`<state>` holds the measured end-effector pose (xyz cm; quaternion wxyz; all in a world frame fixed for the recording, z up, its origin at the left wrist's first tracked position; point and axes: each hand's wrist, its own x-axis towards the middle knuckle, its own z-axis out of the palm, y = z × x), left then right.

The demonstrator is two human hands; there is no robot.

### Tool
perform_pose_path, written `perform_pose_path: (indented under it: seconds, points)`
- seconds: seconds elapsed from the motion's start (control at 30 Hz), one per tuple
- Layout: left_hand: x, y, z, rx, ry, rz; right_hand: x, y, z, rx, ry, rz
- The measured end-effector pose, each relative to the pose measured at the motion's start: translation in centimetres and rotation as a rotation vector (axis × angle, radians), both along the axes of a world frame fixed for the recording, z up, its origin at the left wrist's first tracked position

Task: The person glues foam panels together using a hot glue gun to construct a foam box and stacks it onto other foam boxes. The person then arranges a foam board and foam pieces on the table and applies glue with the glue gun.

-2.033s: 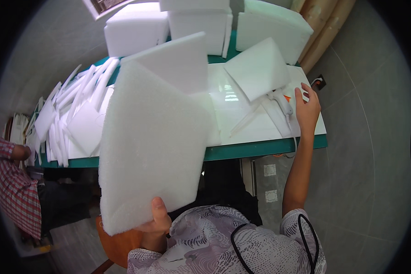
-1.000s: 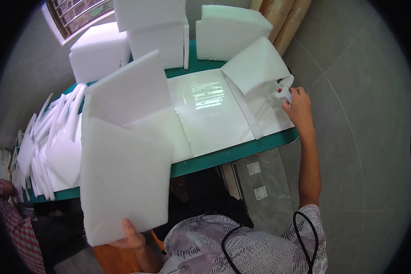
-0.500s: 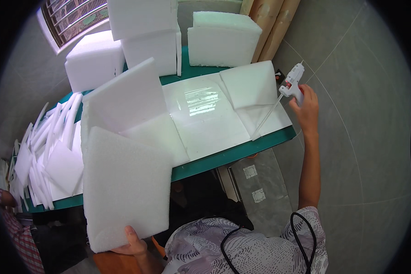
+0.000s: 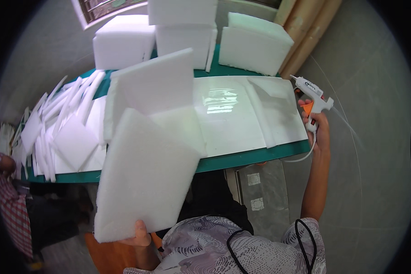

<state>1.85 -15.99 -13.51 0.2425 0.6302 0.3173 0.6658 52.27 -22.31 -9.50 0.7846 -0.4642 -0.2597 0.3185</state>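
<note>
Head view: foam sheet in one hand, glue gun in the other

Nearest is the person's patterned shirt, with a black cord looped over it. The left hand is closed on the near edge of the white foam sheet, its thumb on top and the other fingers mostly hidden underneath. The sheet slants up from that grip, and its far part overlaps other foam at the table's front edge. An orange-brown seat shows below it.

To the right, the right hand is wrapped around the handle of the white glue gun, fingers curled by its orange trigger. The gun is just beyond the table's right end, nozzle pointing up and left; a clear stick trails from its rear and a pale cable curves from the handle's base.

Off to the left sits another person in a red checked shirt.

On the green table, an upright foam panel meets a flat foam panel. Loose foam strips lie in a heap at left; a foam piece lies at right.

Farther back stand white foam blocks, then beige rolls and a barred window.
</note>
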Motion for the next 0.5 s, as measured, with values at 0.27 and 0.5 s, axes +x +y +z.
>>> perform_pose_path:
  seconds: [0.27, 0.5]
  points:
    - [-4.9, -1.4, -1.6, -0.216, 0.012, -0.187, -8.0, 4.5, 1.9, -0.424, -0.439, 0.325]
    - [-5.6, -1.4, -0.8, -0.353, 0.136, -0.327, -12.0, 8.7, 1.5, -0.427, -0.489, 0.526]
